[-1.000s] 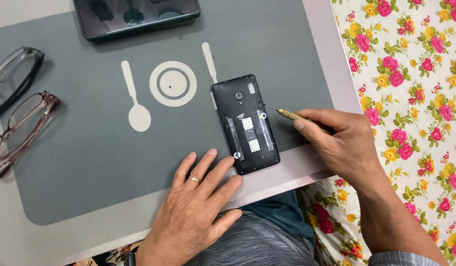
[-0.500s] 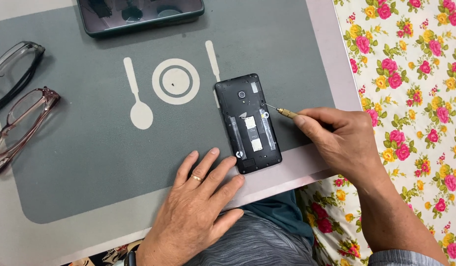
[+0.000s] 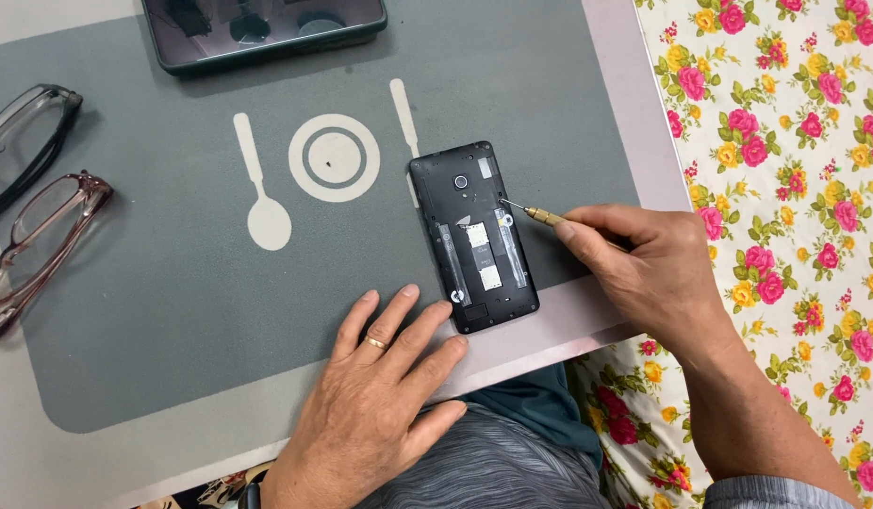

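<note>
we see a black phone (image 3: pixel 474 238) lying face down with its back cover off, near the right end of a grey placemat (image 3: pixel 154 311) on a pale table (image 3: pixel 634 123). its long axis runs roughly away from us, tilted slightly, with the camera lens at the far end and the inner frame, label patches and slots exposed.

our right hand (image 3: pixel 649 273) grasps a small screwdriver (image 3: pixel 540 215) with a brass-coloured collar. the fingers are clenched around the handle, thumb and forefinger pinching it near the collar. the thin tip meets the phone at its right edge, in the upper half, just below the lens level. the shaft lies low, pointing from right to left.

our left hand (image 3: pixel 380 405) rests palm down on the placemat, fingers released and spread, holding nothing. a ring sits on one finger. the fingertips reach the lower left corner of the phone; we cannot tell whether they press on it or only lie against it.

further items on the table:
- two pairs of glasses (image 3: pixel 36 207) at the left edge, well apart from the phone.
- a dark tablet (image 3: pixel 267 28) at the far edge of the placemat.
- a floral cloth (image 3: pixel 795 141) to the right of the table.

the placemat carries a white printed spoon, plate and knife motif just left of the phone.
</note>
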